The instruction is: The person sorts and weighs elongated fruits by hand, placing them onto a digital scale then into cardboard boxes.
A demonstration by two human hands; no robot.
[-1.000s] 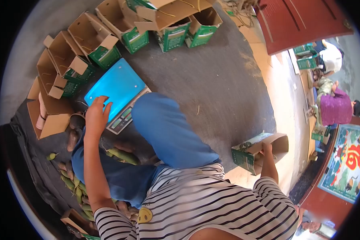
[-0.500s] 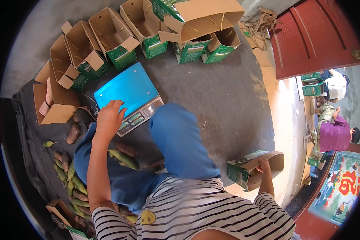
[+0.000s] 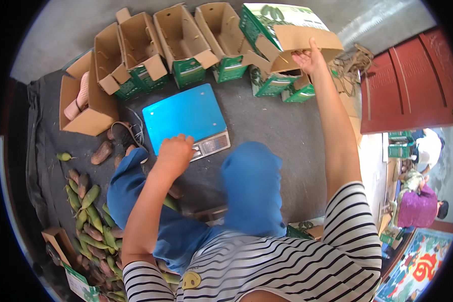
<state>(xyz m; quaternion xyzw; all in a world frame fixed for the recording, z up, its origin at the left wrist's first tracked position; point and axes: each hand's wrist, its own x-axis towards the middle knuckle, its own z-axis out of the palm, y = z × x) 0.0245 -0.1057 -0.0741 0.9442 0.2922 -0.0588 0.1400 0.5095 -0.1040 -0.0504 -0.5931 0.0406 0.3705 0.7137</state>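
A digital scale with a blue plate (image 3: pixel 186 113) lies on the dark floor covering. My left hand (image 3: pixel 176 155) is over its keypad edge, fingers bent down and partly apart, with nothing visible in them. My right hand (image 3: pixel 309 59) is stretched out to the far right and grips the open flap of a green-and-white printed cardboard box (image 3: pixel 287 19). Its thumb points up and its fingers reach in at the opening. This box lies tilted on top of other boxes. Below my right arm, another printed box (image 3: pixel 300 229) is partly hidden by my sleeve.
Several open green cardboard boxes (image 3: pixel 189 73) stand along the wall. A plain carton (image 3: pixel 98 118) holds a pink roll. Long green and brown produce (image 3: pixel 93 216) is heaped at the left. Two people (image 3: pixel 417 206) are at the right, beyond a red door (image 3: pixel 412 80).
My right hand has let go of the lower-right box and moved up to the box on the stack. My left hand has moved to the scale's keypad edge. The view has shifted.
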